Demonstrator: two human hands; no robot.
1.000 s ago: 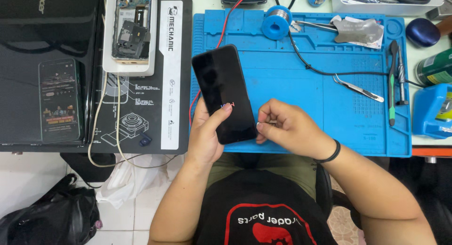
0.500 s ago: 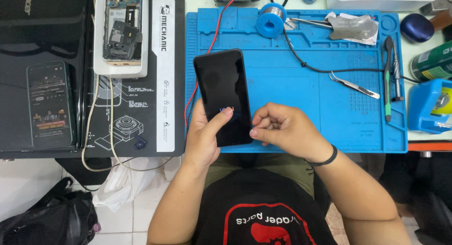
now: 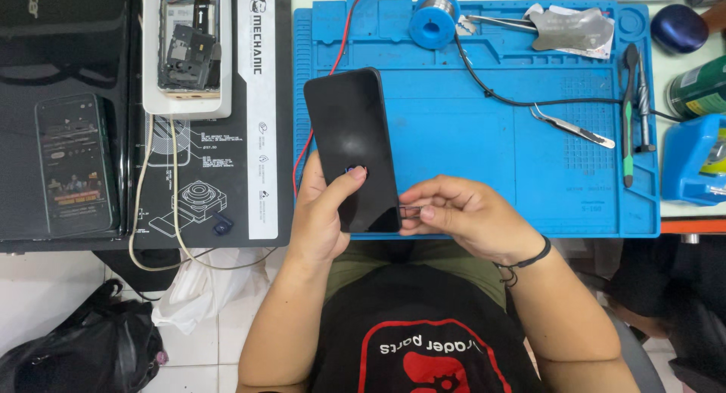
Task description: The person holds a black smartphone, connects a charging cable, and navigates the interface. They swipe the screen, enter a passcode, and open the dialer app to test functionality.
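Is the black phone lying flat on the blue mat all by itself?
No, the left hand holds the black phone up over the blue mat, thumb on its screen, while the right hand works at its edge.

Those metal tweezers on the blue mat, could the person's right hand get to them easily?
Probably yes. The tweezers lie on bare blue mat beyond the right hand, nothing between. But its fingers pinch something small at the black phone.

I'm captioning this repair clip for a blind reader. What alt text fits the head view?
Seen from above, a person's left hand holds a black smartphone, thumb on its dark screen, while the right hand pinches a small thin tool at its lower edge. Beneath lies a blue work mat with tweezers and a solder spool; an opened phone rests left.
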